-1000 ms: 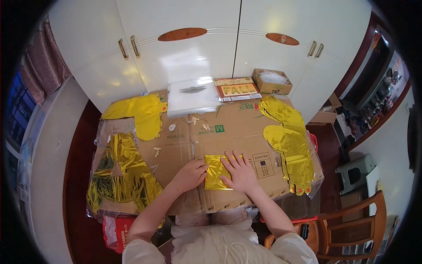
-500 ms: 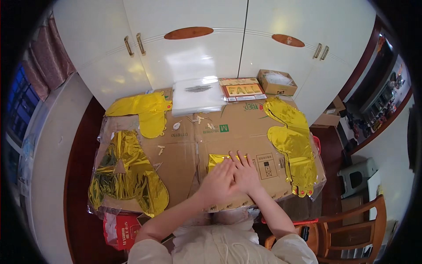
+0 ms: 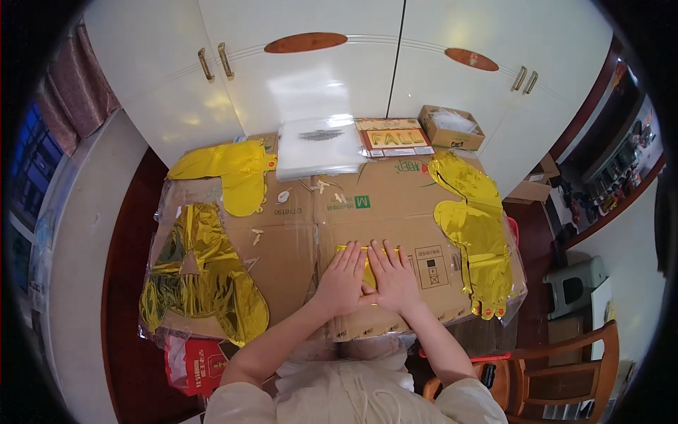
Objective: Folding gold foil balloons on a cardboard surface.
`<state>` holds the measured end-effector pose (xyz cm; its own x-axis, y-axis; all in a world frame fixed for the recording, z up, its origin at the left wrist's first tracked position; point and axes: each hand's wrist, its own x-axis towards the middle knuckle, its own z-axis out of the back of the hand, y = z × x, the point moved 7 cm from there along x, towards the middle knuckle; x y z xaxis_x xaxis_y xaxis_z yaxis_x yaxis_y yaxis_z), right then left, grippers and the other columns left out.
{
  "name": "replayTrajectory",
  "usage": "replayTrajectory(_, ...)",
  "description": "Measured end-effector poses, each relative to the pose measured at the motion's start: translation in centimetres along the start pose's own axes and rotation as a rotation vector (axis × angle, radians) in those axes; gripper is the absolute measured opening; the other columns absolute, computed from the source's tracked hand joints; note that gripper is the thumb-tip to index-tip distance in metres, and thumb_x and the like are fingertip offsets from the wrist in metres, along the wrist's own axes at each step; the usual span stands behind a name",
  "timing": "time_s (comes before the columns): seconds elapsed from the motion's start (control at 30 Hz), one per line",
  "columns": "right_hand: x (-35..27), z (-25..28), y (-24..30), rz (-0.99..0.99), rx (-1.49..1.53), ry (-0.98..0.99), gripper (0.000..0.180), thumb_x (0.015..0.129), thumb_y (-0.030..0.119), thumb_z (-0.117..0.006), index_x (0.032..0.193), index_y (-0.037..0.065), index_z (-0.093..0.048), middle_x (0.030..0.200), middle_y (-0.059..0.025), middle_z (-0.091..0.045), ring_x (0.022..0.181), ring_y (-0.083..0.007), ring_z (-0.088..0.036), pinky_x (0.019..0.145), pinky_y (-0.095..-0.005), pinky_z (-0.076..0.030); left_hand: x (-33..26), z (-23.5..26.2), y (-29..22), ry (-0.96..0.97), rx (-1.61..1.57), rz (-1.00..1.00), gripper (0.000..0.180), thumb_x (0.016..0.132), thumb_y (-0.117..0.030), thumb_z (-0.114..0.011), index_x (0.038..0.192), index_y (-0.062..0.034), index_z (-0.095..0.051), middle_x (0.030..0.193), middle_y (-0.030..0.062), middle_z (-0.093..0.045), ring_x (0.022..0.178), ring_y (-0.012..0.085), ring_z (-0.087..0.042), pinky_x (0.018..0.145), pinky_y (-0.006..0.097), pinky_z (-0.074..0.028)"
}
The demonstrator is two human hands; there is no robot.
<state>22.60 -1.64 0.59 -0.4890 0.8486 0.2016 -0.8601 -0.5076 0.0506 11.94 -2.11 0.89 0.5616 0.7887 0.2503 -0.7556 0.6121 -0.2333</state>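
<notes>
As seen: flat fingers [image 3: 351,256] on gold foil [image 3: 367,249].

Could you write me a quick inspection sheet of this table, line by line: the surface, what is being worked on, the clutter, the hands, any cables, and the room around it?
Surface: flattened brown cardboard covering the table.
Job's things: small folded gold foil piece, mostly hidden under both hands.
Clutter: gold foil balloons at far left, near left and right; stack of clear plastic bags; flat printed packet; small open carton; red bag below the table edge.
Hands: left hand and right hand lie flat, side by side, pressing on the foil.
Cables: nothing seen.
Surroundings: white cabinet doors behind; wooden chair at right.
</notes>
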Motion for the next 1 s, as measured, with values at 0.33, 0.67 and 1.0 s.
replayTrajectory(0.33, -1.0, 0.0, -0.6, -0.065, -0.024, 0.044, 0.091, 0.088, 0.065, -0.042, 0.144, -0.006, -0.033, 0.152, -0.0214, -0.031, 0.144, -0.0340, -0.025, 0.117, -0.0539, -0.014, 0.1, 0.1, 1.1, 0.092, 0.015, 0.028, 0.103, 0.079, -0.068, -0.057, 0.139, 0.0127, -0.035, 0.149, 0.0304, -0.028, 0.144, 0.0386, -0.023, 0.117, 0.048, -0.018)
replayTrajectory(0.67, -2.5, 0.9, -1.8, -0.074, -0.025, 0.075, 0.096, 0.088, 0.070, -0.038, 0.145, -0.007, -0.031, 0.153, -0.0215, -0.029, 0.145, -0.0309, -0.024, 0.117, -0.0556, -0.011, -0.2, 0.6, 2.5, 0.193, 0.106, 0.051, 0.114, 0.077, -0.075, -0.053, 0.145, 0.0115, -0.024, 0.154, 0.0276, -0.022, 0.146, 0.0350, -0.017, 0.117, 0.051, -0.016)
replayTrajectory(1.0, -4.5, 3.4, -8.3, -0.238, 0.375, 0.016, 0.068, 0.095, 0.044, -0.047, 0.142, -0.003, -0.036, 0.146, -0.0213, -0.040, 0.140, -0.0328, -0.033, 0.117, -0.0530, -0.015, -0.3, 0.5, 2.7, 0.276, 0.097, 0.069, 0.119, 0.071, -0.075, -0.059, 0.148, 0.0081, -0.021, 0.156, 0.0250, -0.018, 0.148, 0.0327, -0.013, 0.117, 0.055, -0.010)
